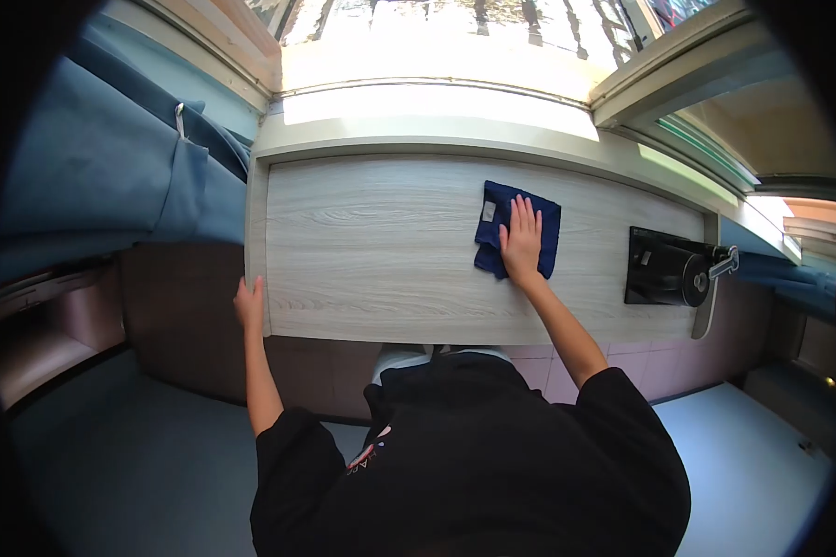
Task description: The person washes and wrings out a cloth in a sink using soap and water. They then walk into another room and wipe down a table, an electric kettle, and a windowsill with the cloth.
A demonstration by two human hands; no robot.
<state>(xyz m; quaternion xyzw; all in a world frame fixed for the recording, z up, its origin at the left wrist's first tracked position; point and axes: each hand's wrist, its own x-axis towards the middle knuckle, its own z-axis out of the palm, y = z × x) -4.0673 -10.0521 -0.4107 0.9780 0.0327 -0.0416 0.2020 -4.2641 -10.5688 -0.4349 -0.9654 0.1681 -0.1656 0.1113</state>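
Note:
A dark blue folded cloth [548, 227] with a small white label lies on the light wood-grain desk [372, 241], right of its middle. My right hand [522, 243] rests flat on top of the cloth, palm down, fingers stretched toward the window. At the desk's left end, my left hand [250, 302] touches the raised side edge [257, 241], its thumb against the panel. How far the other fingers of my left hand curl round the edge is hard to see.
A black device [659, 269] with a round part and a metal clamp stands at the desk's right end. Blue curtains [93, 158] hang at the left. A bright window [455, 46] lies beyond the raised back edge. An open shelf [65, 325] is at the lower left.

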